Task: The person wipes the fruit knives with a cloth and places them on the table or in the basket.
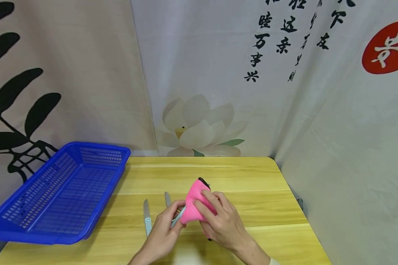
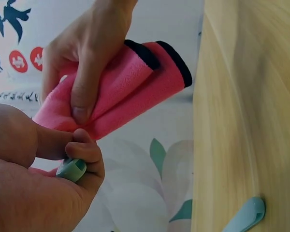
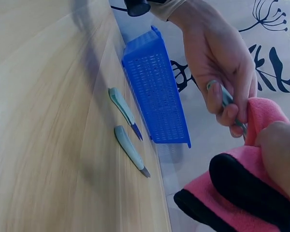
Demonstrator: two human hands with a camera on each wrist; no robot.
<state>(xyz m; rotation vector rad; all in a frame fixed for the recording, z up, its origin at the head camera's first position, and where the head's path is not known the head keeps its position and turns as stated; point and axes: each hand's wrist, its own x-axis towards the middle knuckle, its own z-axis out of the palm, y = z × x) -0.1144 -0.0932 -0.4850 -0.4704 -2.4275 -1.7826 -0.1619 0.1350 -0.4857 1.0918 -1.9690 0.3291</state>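
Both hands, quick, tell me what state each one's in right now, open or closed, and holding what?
Left hand: closed, holding a knife by its handle.
Right hand: closed, gripping the pink cloth.

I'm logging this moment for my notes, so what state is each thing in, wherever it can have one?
Pink cloth: folded, held up in the right hand
Held knife: handle gripped in the left hand, blade mostly hidden by the cloth
Left loose knife: lying on the table, blade bare
Right loose knife: lying down, blade bare
Blue basket: upright, open-topped
Printed backdrop: hanging
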